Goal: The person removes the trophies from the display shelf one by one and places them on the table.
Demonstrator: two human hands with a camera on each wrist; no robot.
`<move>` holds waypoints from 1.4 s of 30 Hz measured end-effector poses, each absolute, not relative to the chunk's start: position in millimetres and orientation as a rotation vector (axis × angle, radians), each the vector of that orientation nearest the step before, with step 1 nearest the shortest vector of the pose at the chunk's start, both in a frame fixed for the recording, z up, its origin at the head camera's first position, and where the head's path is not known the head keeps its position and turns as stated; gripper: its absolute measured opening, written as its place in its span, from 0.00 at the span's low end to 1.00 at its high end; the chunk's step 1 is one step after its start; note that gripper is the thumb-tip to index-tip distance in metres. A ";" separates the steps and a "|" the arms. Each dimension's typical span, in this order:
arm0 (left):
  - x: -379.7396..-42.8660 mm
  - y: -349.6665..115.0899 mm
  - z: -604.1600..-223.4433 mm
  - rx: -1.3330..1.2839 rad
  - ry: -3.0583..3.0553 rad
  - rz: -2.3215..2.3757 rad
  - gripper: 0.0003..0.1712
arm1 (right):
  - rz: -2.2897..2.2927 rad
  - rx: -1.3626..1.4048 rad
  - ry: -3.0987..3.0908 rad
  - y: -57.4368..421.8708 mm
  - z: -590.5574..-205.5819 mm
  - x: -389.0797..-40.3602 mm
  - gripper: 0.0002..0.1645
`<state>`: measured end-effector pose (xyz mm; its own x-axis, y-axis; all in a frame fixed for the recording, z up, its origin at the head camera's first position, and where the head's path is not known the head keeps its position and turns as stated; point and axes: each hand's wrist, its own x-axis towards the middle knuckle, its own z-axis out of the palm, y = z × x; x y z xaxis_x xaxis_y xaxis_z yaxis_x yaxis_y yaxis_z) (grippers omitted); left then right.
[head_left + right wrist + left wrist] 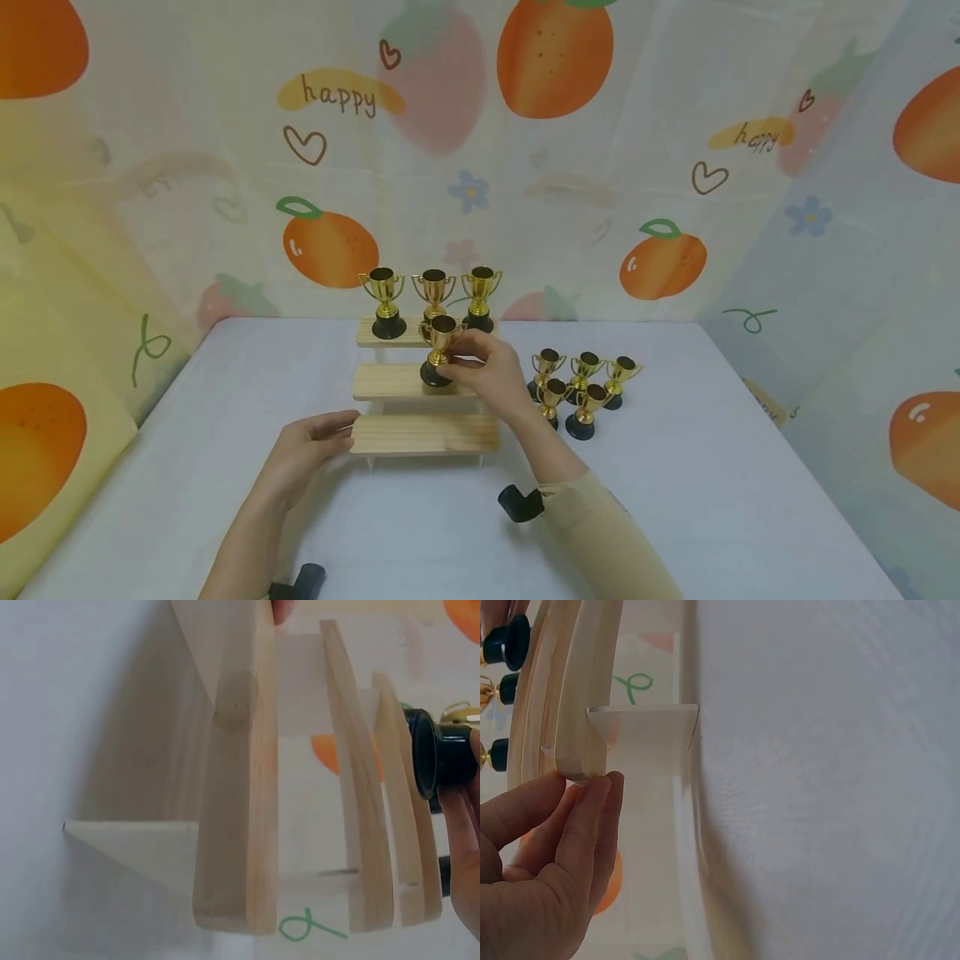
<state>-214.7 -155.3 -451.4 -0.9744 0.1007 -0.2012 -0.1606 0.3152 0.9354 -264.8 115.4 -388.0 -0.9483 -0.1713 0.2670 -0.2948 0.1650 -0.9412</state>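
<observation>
My right hand (491, 371) pinches a small gold trophy cup (441, 333) with a black base, held over the middle tier of a wooden three-step display stand (427, 433). In the right wrist view, the hollow underside of that black base (426, 756) shows, off the boards, with the fingers of my right hand (461, 840) beside it. My left hand (300, 454) grips the left end of the bottom board; in the left wrist view, thumb and fingertips pinch the board's end (581, 761). Three like trophies (384, 300) stand in a row on the top tier, the middle one partly hidden.
Several more gold trophies (587, 408) stand grouped on the white tabletop (675, 500), just right of the stand. Pale supports (649, 724) hold up the boards. Behind the table hangs a fruit-printed cloth (525, 183).
</observation>
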 end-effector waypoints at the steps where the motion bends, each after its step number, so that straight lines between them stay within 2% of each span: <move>1: -214.5 -155.3 -451.3 -0.053 2.360 1.719 0.29 | 1.915 0.463 -2.317 117.8 -387.6 -264.1 0.19; 17: -212.2 -156.2 -448.7 -0.030 2.364 1.721 0.29 | 1.923 0.385 -2.260 160.3 -384.0 -256.7 0.17; 42: -213.0 -154.7 -449.3 -0.065 2.365 1.726 0.29 | 1.822 0.260 -2.271 219.2 -378.6 -245.5 0.20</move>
<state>-213.0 -154.7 -449.3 -0.9764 0.0889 -0.1967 -0.1602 0.3125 0.9363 -245.5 219.2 -378.6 -0.9606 -0.0011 0.2780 -0.2716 0.2165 -0.9377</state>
